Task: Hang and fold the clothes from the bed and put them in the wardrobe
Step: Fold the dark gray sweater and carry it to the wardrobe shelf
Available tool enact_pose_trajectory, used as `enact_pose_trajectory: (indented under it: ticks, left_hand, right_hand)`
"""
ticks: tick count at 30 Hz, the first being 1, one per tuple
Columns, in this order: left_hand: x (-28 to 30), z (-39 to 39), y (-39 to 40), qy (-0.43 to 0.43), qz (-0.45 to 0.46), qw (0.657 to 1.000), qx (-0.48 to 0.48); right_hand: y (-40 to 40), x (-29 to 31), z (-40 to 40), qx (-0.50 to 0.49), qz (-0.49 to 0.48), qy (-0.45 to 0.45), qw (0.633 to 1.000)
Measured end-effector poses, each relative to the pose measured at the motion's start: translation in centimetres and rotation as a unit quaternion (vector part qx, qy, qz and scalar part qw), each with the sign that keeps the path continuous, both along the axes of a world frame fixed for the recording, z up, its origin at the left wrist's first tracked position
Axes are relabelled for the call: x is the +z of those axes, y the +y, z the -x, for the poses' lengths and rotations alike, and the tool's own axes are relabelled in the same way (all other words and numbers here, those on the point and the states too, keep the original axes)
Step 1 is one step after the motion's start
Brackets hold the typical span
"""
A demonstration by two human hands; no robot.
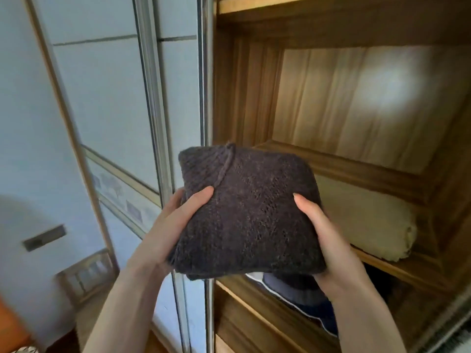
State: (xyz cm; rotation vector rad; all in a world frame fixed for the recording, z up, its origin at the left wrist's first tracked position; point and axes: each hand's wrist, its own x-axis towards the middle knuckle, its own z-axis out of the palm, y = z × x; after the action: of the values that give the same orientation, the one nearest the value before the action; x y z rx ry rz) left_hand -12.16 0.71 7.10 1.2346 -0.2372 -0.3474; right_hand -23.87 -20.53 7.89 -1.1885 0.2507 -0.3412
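A: Where is the folded dark brown knitted sweater (248,212) right now?

B: Held up in front of the open wooden wardrobe (382,179), level with the front edge of the middle shelf (369,174). The left hand (175,220) grips its edge at nine o'clock, thumb on top and fingers curled underneath. The right hand (321,238) grips at three o'clock the same way, thumb lying across the knit.

A: Which way does the shelf lie from it?

B: Toward one or two o'clock, beyond the far edge of the bundle. The bare compartment sits above that board; a cream fluffy rolled blanket (369,225) lies on the shelf below, at three o'clock from the sweater.

A: And the bundle's long axis?

B: Roughly from seven to one o'clock, collar end at eleven, so the far corner already points at the opening.

A: Which hand leads?

B: I judge the right one, since it is nearer the wardrobe side. Below, at five o'clock, a dark blue folded cloth with white piping (300,299) lies on a lower shelf.
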Motion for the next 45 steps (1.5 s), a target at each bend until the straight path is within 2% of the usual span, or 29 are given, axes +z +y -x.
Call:
enact_pose_trajectory:
  ticks: [5,9,16,22,25,27,29,31,33,35,37,39,41,43,45]
  left_hand:
    - [2.8,-4.5,-4.9,0.004,0.005,0.996,-0.087]
    - [4.9,-6.4,-8.9,-0.033,-0.002,0.990,-0.135]
    - [6.9,-7.4,-15.1,-0.009,-0.026,0.975,-0.222]
    - [6.5,-8.8,-19.0,0.017,-0.094,0.967,-0.237]
    - [6.8,-9.3,-19.8,0.001,-0.126,0.959,-0.252]
    - [7.4,-9.6,-19.9,-0.030,-0.162,0.951,-0.262]
    - [7.9,-10.0,-19.8,-0.110,-0.231,0.931,-0.262]
    - [8.5,-10.6,-19.8,-0.216,-0.295,0.903,-0.227]
    - [9.0,-11.0,-19.7,-0.330,-0.347,0.866,-0.142]
    - [9.5,-10.3,-19.6,-0.430,-0.345,0.830,-0.085]
    - [9.5,-8.9,-20.0,-0.488,-0.306,0.809,-0.116]
    - [8.5,-7.7,-20.7,-0.527,-0.313,0.774,-0.159]
    - [7.1,-7.6,-21.3,-0.542,-0.346,0.743,-0.184]
    - [5.9,-8.1,-21.7,-0.519,-0.364,0.746,-0.202]
    - [5.3,-8.6,-21.9,-0.497,-0.359,0.764,-0.203]
  right_hand:
    - [-1.9,2.4,-0.5,-0.094,0.023,0.000,0.995]
    - [-4.1,4.4,-0.1,-0.176,0.037,0.017,0.983]
    - [-7.7,5.6,0.7,-0.308,0.097,0.047,0.945]
    - [-9.8,4.6,0.5,-0.340,0.160,0.125,0.918]
    - [-10.0,4.6,0.1,-0.343,0.196,0.152,0.906]
    - [-10.3,4.5,0.1,-0.364,0.271,0.191,0.870]
    - [-10.4,4.9,0.3,-0.405,0.370,0.214,0.809]
    - [-10.0,5.7,0.5,-0.423,0.449,0.161,0.771]
    - [-9.5,6.5,0.3,-0.395,0.516,0.117,0.751]
    - [-9.3,6.8,-0.5,-0.343,0.579,0.143,0.725]
    - [-9.5,6.6,-1.4,-0.296,0.618,0.213,0.697]
    - [-10.0,6.1,-1.8,-0.277,0.620,0.265,0.684]
    - [-10.5,5.7,-2.1,-0.276,0.610,0.278,0.689]
    - [-10.7,5.3,-2.3,-0.267,0.609,0.292,0.687]
    - [-10.7,5.0,-2.6,-0.263,0.627,0.306,0.666]
